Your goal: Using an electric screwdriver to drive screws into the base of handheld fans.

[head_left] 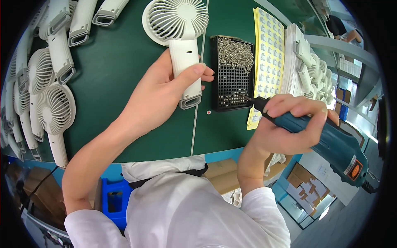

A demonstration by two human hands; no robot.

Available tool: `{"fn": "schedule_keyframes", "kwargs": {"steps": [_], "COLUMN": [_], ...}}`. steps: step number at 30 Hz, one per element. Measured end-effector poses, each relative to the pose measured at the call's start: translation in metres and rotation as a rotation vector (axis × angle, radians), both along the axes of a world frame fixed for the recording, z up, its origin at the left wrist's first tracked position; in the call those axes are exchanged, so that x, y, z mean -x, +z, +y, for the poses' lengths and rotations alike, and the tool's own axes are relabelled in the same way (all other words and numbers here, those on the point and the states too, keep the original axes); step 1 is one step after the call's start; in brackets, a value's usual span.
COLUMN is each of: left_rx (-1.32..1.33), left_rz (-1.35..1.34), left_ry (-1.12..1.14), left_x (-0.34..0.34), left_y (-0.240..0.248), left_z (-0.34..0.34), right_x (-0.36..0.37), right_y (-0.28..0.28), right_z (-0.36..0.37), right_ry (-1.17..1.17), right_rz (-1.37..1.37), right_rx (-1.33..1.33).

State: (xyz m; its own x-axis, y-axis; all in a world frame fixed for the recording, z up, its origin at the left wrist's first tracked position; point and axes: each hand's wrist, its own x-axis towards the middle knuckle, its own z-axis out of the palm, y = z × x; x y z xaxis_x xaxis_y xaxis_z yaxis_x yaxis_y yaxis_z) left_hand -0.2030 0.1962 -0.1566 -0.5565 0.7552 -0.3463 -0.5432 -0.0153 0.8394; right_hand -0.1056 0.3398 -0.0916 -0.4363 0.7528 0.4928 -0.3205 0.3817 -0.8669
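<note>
My left hand [165,84] is closed around the handle of a white handheld fan [184,58], its round grille pointing away from me and its looped end toward me. In my right hand [289,122] is a teal electric screwdriver [331,140], gripped near its front. The dark bit reaches over the near part of a black screw tray [215,89]; whether it touches a screw I cannot tell. Loose silver screws [235,53] are heaped in the tray's far half, and several stand in its holes at the near end.
More white fans [56,107] crowd the table's left side. Right of the tray lie yellow-edged label sheets [269,53], a stack of white sheets [291,62] and further white fans [316,78]. A blue stool [111,198] stands below the table edge. Another person [351,35] is at far right.
</note>
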Motion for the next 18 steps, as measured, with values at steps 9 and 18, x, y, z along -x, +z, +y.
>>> {"fn": "schedule_keyframes", "kwargs": {"steps": [9,18], "left_rx": [-0.018,-0.013], "left_rz": [-0.016,-0.017], "left_ry": [-0.011,-0.015], "left_x": [0.001,0.001], "left_y": [0.0,-0.002], "left_z": [-0.002,-0.001], "right_x": [0.011,0.015], "right_y": [0.013,0.006], "right_z": [-0.026,-0.031], "right_ry": [0.198,0.31], "right_rz": [0.102,0.055], "right_rx": [0.061,0.078]}}
